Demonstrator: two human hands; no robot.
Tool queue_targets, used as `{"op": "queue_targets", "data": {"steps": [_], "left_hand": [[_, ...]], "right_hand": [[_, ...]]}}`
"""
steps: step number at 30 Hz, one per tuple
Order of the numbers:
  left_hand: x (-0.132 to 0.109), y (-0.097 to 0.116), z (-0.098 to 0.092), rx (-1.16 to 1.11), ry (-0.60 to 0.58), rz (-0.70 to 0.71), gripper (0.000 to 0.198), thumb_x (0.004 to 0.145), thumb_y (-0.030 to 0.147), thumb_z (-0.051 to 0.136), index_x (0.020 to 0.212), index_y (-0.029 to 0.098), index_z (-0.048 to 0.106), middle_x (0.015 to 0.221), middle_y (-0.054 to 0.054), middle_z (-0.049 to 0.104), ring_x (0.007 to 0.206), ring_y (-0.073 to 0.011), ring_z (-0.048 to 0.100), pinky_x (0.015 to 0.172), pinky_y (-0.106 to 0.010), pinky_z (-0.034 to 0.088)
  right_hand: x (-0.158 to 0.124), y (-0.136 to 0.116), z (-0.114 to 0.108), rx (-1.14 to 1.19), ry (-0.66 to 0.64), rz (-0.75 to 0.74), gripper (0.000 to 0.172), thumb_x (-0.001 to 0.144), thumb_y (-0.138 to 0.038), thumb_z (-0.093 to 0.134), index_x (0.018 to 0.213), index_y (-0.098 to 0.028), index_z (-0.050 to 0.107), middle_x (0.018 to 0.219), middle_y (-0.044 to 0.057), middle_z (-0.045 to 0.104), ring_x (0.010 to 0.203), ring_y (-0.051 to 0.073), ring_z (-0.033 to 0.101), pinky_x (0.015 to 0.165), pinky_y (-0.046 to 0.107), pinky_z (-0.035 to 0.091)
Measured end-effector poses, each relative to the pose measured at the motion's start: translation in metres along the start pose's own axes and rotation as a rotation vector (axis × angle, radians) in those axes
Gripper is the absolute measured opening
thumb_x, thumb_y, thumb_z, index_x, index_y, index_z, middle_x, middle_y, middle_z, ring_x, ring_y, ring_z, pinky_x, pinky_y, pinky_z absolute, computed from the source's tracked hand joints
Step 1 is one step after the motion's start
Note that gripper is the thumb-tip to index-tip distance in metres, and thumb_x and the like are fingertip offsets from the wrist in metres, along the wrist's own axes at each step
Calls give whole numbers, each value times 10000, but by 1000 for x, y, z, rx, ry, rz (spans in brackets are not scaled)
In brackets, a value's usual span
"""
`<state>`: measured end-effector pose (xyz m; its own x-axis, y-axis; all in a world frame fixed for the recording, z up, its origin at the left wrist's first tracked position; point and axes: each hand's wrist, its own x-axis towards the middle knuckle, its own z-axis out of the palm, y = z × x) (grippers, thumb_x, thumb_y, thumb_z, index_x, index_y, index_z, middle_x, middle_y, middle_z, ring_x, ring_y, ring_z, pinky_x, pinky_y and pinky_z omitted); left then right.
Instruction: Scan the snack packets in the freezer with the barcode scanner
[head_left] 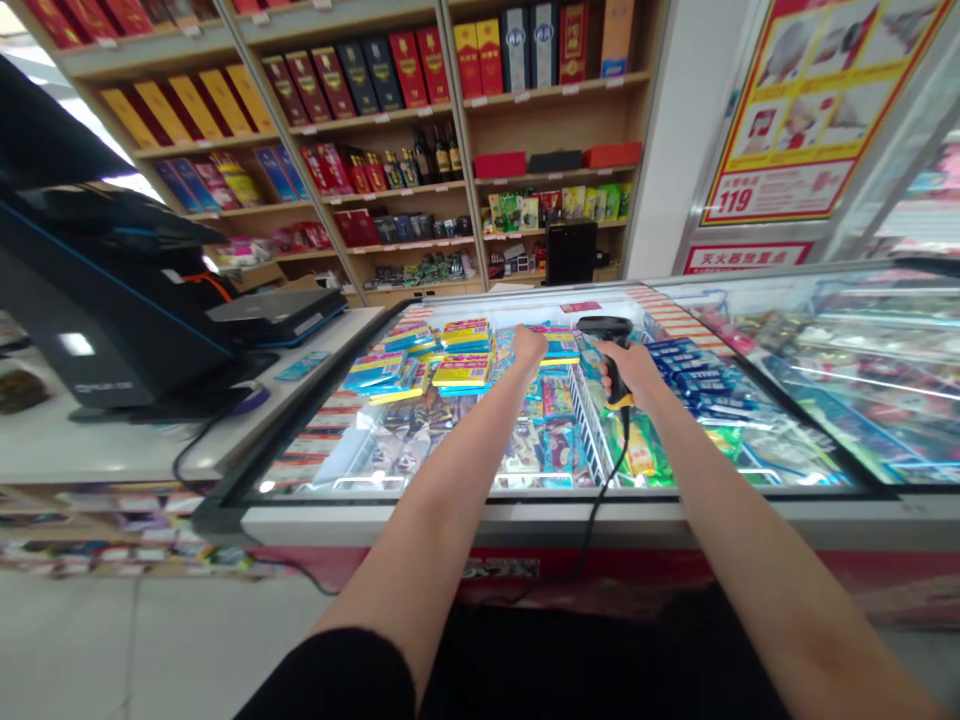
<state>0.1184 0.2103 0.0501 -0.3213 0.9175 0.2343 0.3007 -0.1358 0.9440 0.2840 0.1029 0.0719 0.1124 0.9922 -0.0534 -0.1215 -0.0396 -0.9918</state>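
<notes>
Above a freezer [525,518], the right hand's [636,366] fingers gripped a scanner [606,326]; the left hand [531,345] overlapped yellow-and-blue packets [564,348].

The scanner [606,326] looks smooth plastic, the freezer lid [787,462] glossy glass.

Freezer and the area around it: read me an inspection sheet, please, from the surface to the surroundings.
Surface: chest freezer with a glass top, reflections on it.
Job's things: black handheld scanner; yellow-and-blue packs in several stacks.
Clutter: blue packets piled to the scanner's right.
Hands: right hand, fingers around the scanner; left hand at the packs, grip unclear.
Cables: black cable from the scanner down the freezer's front.
Surroundings: stocked shelves behind; counter with black terminal at left.
</notes>
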Motion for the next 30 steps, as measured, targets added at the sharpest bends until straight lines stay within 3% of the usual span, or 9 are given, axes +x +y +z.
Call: {"op": "queue_targets", "data": {"steps": [3,9,15,19,22,26,30], "left_hand": [[-7,0,0,185,34,-119,430,687,50,625,1114,102,631,1226,-258,645,1251,-376,568,1023,-464,415],[-13,-2,0,186,-2,-97,469,730,27,591,1187,127,624,1267,-203,644,1261,-336,565,1047,-417,408],[-23,3,-18,218,8,123,463,778,86,593,1239,113,572,1298,-198,614,1319,-300,501,1114,-394,341],[-24,6,-47,249,-8,284,390,776,114,610,1165,140,594,1265,-184,612,1294,-295,501,1118,-399,334],[-16,6,-79,244,52,328,360,739,97,627,1091,169,612,1210,-158,625,1262,-297,510,1120,-422,332],[-2,-2,-124,222,143,264,307,660,93,683,941,201,624,1059,-117,665,1228,-306,525,1115,-431,333],[4,-19,-157,280,138,133,291,608,115,731,860,197,610,1021,-130,683,1215,-324,558,1068,-401,375]], "right_hand": [[3,2,-1,2,-1,-4,238,801,-298,701,725,-203,496,479,-29,538,332,117,466,308,237,391],[0,3,1,13,-3,4,243,806,-294,704,742,-208,486,486,-32,527,327,119,459,315,242,384],[-3,2,4,-17,8,19,263,789,-311,724,730,-218,486,491,-21,532,341,130,464,315,258,390],[-1,5,7,-16,-13,25,237,780,-298,706,703,-213,499,483,-9,532,343,133,462,309,258,386],[-3,6,15,-47,-34,40,234,779,-297,701,691,-210,502,464,-12,525,337,130,456,310,252,385],[-9,4,37,-99,-99,74,260,796,-308,683,653,-206,492,443,-11,519,323,125,450,309,247,386],[-13,4,67,-155,-172,66,294,807,-324,672,615,-202,486,415,-4,510,312,126,443,297,246,381]]}}
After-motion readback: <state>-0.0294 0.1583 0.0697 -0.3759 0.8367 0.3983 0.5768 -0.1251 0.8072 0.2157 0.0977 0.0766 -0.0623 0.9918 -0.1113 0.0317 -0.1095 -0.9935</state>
